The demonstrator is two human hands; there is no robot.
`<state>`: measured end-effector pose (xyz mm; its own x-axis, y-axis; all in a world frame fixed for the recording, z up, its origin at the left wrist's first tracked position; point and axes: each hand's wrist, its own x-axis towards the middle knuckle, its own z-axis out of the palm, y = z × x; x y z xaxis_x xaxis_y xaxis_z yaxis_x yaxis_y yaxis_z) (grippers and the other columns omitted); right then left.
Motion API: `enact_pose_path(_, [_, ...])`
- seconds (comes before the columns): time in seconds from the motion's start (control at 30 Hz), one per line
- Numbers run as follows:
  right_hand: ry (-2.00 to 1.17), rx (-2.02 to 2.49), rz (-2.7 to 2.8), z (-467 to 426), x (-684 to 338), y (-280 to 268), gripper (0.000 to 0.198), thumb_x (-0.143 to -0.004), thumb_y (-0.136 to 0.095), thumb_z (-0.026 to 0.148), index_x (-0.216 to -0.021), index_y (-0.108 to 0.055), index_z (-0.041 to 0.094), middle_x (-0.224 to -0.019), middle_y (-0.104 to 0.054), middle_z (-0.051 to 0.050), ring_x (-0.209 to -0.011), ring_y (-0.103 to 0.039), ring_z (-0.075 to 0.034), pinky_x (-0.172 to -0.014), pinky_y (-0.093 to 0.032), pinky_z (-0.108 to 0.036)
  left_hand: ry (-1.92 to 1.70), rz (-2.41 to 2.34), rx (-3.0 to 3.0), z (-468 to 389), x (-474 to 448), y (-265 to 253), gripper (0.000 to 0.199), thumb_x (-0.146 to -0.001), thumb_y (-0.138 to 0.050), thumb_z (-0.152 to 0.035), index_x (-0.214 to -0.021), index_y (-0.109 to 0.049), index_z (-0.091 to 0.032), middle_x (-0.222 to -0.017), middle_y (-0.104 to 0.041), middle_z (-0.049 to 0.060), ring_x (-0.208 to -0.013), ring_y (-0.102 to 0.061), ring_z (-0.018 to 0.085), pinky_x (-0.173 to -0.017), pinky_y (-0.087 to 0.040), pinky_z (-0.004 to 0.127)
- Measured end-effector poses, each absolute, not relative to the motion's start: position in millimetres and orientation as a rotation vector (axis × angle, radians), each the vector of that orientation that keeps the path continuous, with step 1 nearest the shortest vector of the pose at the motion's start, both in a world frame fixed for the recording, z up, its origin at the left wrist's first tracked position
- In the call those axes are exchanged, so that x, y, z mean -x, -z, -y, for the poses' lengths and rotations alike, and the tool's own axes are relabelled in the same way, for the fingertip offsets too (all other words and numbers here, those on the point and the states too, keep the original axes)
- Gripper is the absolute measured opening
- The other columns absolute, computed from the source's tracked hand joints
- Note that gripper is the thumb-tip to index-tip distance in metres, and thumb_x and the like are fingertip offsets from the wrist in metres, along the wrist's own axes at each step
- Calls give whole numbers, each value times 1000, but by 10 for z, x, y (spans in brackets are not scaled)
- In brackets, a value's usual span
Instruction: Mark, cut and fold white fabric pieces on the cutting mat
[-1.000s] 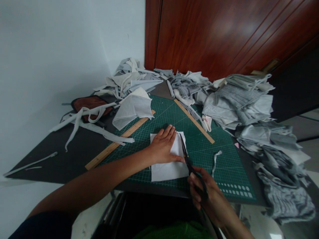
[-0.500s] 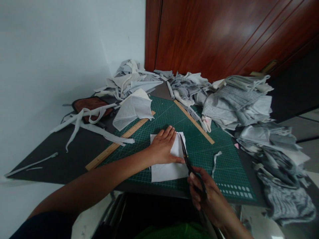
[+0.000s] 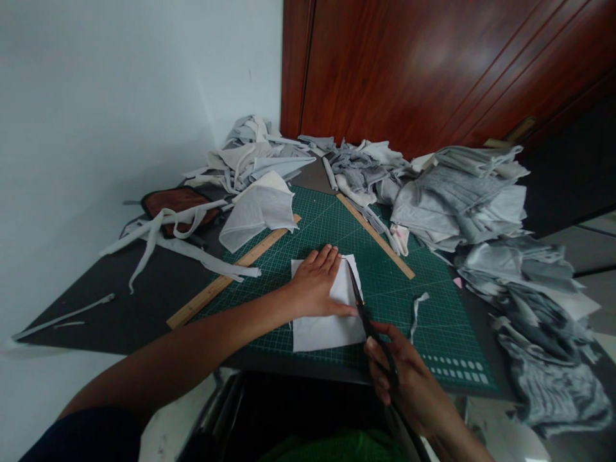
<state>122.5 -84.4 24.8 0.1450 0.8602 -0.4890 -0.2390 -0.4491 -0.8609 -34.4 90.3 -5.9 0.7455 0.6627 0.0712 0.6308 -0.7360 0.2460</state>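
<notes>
A piece of white fabric (image 3: 327,335) lies flat on the green cutting mat (image 3: 443,314) in front of me. My left hand (image 3: 317,282) rests on it with fingers stretched out, pressing it down. The thumb reaches toward the fabric's right side. In my right hand (image 3: 402,369) is a pair of black scissors (image 3: 366,319), the fingers wrapped round the handles. Their blades lie along the right side of the fabric, with the tip near its top right corner. How far the blades are parted is hard to make out.
Two wooden rulers (image 3: 375,234) lie slanted on the mat, left and right. Grey and white fabric heaps (image 3: 457,199) line the back and right. A brown cloth item (image 3: 178,206) and pale strips sit at left. One thin scrap (image 3: 418,314) lies right of the scissors.
Almost nothing differs. The view has shifted very slightly; both hands, the scissors and the white fabric keep the same places relative to each other.
</notes>
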Motion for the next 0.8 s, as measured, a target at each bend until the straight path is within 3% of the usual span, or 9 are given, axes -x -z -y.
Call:
enact_pose_path(0.13, [-1501, 1465, 538, 836, -1242, -239, 52, -76, -81, 56, -109, -55, 25, -62, -47, 10, -43, -33, -6, -34, -32, -15, -225, -1023, -2739, -906, 349, 60, 126, -74, -39, -95, -158, -25, -2, -166, -18, 24, -156, -11, 36, -125, -8, 48])
enact_pose_path(0.23, [-1481, 1432, 475, 839, -1257, -209, 46, -77, -80, 54, -105, -57, 26, -70, -53, 8, -43, -34, -4, -32, -30, -14, -214, -1025, -2738, -903, 347, 53, 128, -74, -40, -95, -157, -25, 0, -166, -18, 25, -156, -11, 37, -126, -9, 48])
enact_pose_path(0.8, [-1447, 1482, 575, 765, -1223, -225, 52, -75, -81, 58, -108, -59, 25, -65, -48, 9, -45, -35, -6, -35, -32, -17, -235, -1040, -2731, -904, 337, 84, 130, -71, -43, -96, -158, -23, -2, -166, -16, 24, -157, -10, 36, -126, -9, 48])
